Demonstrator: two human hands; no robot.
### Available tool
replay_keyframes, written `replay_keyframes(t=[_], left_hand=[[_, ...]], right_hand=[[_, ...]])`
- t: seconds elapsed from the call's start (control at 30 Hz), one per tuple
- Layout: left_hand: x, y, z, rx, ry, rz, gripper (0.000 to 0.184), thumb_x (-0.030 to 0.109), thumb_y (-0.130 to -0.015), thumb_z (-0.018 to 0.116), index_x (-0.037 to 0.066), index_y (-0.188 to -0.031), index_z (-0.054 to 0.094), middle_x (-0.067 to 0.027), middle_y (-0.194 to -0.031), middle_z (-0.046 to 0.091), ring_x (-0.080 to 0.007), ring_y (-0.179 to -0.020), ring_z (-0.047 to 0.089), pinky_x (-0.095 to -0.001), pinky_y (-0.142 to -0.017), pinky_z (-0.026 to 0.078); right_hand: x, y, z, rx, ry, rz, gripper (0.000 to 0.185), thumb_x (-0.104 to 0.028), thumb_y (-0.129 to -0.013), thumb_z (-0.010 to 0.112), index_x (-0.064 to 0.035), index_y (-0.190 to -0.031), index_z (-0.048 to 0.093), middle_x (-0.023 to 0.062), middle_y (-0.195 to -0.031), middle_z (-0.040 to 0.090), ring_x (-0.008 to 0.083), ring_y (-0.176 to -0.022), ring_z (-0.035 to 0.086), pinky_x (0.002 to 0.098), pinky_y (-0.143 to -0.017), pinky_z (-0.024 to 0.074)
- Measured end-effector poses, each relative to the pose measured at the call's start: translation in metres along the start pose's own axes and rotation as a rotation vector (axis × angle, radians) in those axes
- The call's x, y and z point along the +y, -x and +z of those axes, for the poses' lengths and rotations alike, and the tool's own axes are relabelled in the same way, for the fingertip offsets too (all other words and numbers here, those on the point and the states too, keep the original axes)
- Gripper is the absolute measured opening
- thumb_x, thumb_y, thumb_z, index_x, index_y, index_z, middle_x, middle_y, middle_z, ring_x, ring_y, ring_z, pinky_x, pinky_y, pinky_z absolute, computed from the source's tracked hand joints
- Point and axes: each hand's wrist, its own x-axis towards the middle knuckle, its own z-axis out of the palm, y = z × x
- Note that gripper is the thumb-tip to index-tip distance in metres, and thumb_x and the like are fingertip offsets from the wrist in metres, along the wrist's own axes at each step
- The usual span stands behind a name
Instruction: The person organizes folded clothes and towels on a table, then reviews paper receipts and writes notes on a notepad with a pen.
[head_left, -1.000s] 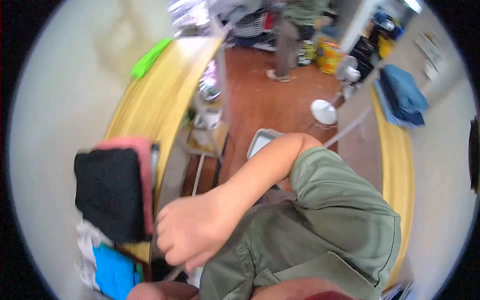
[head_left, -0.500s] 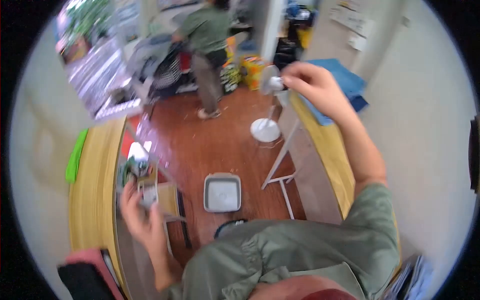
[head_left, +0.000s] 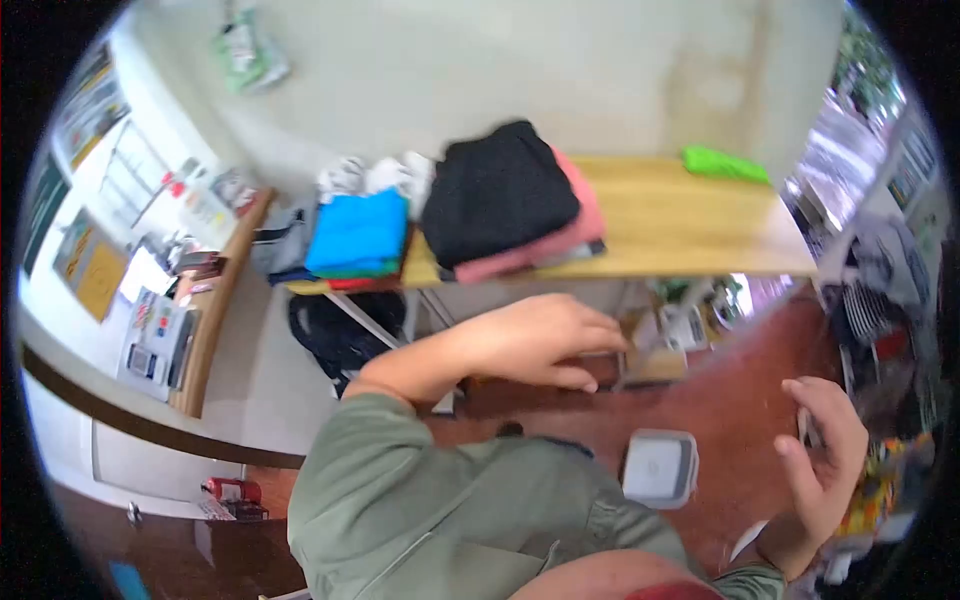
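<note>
My left hand [head_left: 545,343] is held in front of the wooden shelf table [head_left: 690,225], its fingers apart and nothing in them. To the right, above the red-brown floor, my right hand [head_left: 825,455] is raised with thumb and fingers spread, empty. On the table a black folded garment [head_left: 500,190] lies over a pink one [head_left: 585,225]. Left of these sits a blue folded cloth [head_left: 358,232], with white cloth [head_left: 390,175] behind it. A bright green item [head_left: 725,163] lies near the table's right end.
A grey-white plastic basin [head_left: 659,468] stands on the floor between my hands. Black bags hang or stand below the table at left. A narrow wooden counter [head_left: 225,295] with papers and small items is at left. A red extinguisher [head_left: 232,490] stands at lower left.
The view has swung left, bringing the table with the folded clothes to the front. The right hand, earlier near the blue cloth on the other table, is now away from it. The co-worker is out of view.
</note>
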Motion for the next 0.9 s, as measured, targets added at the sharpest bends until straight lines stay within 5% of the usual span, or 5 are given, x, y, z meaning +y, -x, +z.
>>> replay_keyframes(t=[0.23, 0.47, 0.7, 0.83, 0.9], left_hand=[[-0.034, 0.152, -0.104, 0.821, -0.245, -0.437, 0.024, 0.006, -0.073, 0.071, 0.000, -0.095, 0.065, -0.0109, -0.093, 0.068, -0.0206, -0.088, 0.065, -0.0307, -0.081, 0.049], [-0.167, 0.294, -0.312, 1.737, -0.763, -0.581, 0.024, 0.024, -0.084, 0.063, 0.003, -0.095, 0.068, -0.0123, -0.084, 0.068, -0.0189, -0.078, 0.066, -0.0300, -0.074, 0.050], [-0.298, 0.393, -0.435, 1.803, -0.665, -0.891, 0.034, 0.027, -0.080, 0.060, 0.003, -0.104, 0.066, -0.0149, -0.102, 0.067, -0.0280, -0.097, 0.063, -0.0368, -0.085, 0.047], [-0.316, 0.387, -0.463, 1.822, -0.538, -0.877, 0.040, 0.026, -0.082, 0.062, -0.002, -0.111, 0.061, -0.0138, -0.101, 0.065, -0.0214, -0.086, 0.062, -0.0317, -0.076, 0.048], [-0.319, 0.384, -0.475, 1.805, -0.409, -0.752, 0.043, 0.033, -0.078, 0.064, 0.001, -0.108, 0.064, -0.0151, -0.104, 0.066, -0.0273, -0.097, 0.062, -0.0356, -0.086, 0.047]], right_hand=[[-0.001, -0.092, 0.095, -0.244, -0.395, -0.383, 0.041, -0.026, -0.063, 0.075, 0.0026, -0.091, 0.066, 0.0178, -0.085, 0.067, 0.0316, -0.079, 0.065, 0.0352, -0.072, 0.0491], [0.005, -0.139, 0.173, -0.322, -0.627, -0.321, 0.037, -0.020, -0.063, 0.074, 0.0031, -0.092, 0.067, 0.0184, -0.086, 0.067, 0.0293, -0.079, 0.065, 0.0318, -0.070, 0.0490], [0.022, -0.128, 0.189, -0.307, -0.676, -0.074, 0.035, -0.017, -0.073, 0.070, 0.0041, -0.099, 0.062, 0.0159, -0.089, 0.066, 0.0238, -0.085, 0.064, 0.0332, -0.080, 0.0480], [0.039, -0.105, 0.196, -0.204, -0.733, 0.132, 0.034, -0.014, -0.076, 0.068, 0.0049, -0.103, 0.060, 0.0138, -0.091, 0.065, 0.0211, -0.086, 0.062, 0.0327, -0.081, 0.0475], [0.042, -0.101, 0.199, -0.204, -0.722, 0.162, 0.034, -0.013, -0.077, 0.067, 0.0052, -0.104, 0.059, 0.0132, -0.092, 0.064, 0.0205, -0.086, 0.062, 0.0327, -0.080, 0.0478]])
